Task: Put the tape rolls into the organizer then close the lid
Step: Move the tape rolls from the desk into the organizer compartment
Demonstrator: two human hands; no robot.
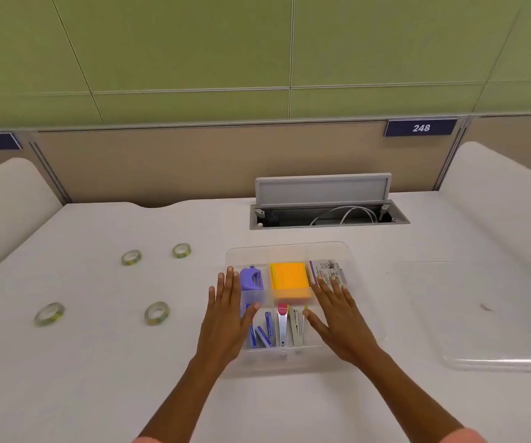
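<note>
Both hands are spread flat, palms down, fingers extended, gripping nothing: left hand (227,318) over the left side of the clear plastic organizer (289,362), right hand (337,318) over its right side; whether they touch the box or hover above it cannot be told. Organizer sits lid-off on the white table (98,378). Near compartments: blue batteries (265,330), a pink-handled metal tool (282,324), a grey stapler-like piece (296,327). Far compartments: purple tape dispenser-like item (252,278), orange sticky-note pad (290,281), printed packet (328,270) partly under the right fingertips. Clear lid (497,314) lies flat on the table to the right of the organizer, apart from it. Four tape rolls lie on the table well left of the organizer, none inside it: near-left roll (49,313), near-right roll (156,313), far-left roll (131,257), far-right roll (181,250). Behind the organizer, a table cable hatch (321,199) stands open, with white cables visible inside.
</note>
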